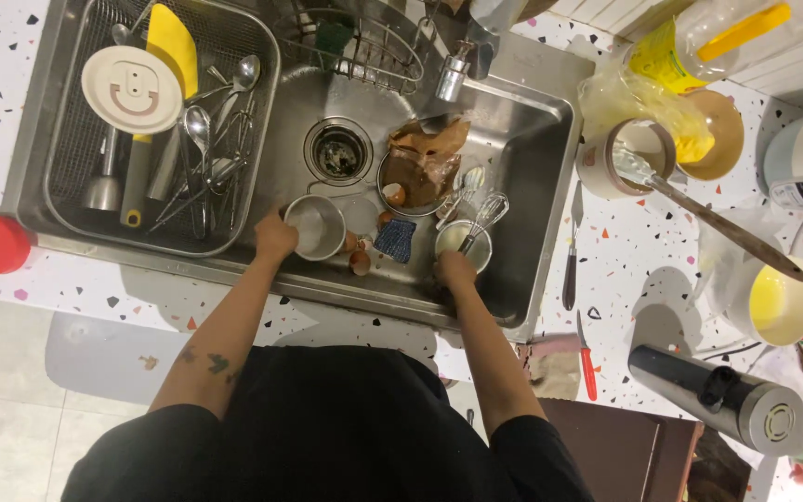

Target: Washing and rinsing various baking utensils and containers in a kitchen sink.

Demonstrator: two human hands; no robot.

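**Two wet vessels in the sink, both grips half hidden**

Your left hand (pixel 276 234) sat on the rim of the steel cup (pixel 317 226), fingers curled over its near edge. Your right hand (pixel 454 268) closed around the near side of the small bowl (pixel 465 244), where a whisk (pixel 481 216) leaned. Both stood low in the sink (pixel 550 158).

The cup looked light, stiff and probably slick when wet, so a rim-and-wall grip suited it. The bowl seemed heavier and breakable; it wanted holding around the body, not the lip.

Eggshells (pixel 359 260) and a blue cloth (pixel 395 240) lay between your fingers. You could not see either hand's fingertips, the bowl's contents, or what lay under the brown paper (pixel 427 153) beyond them.
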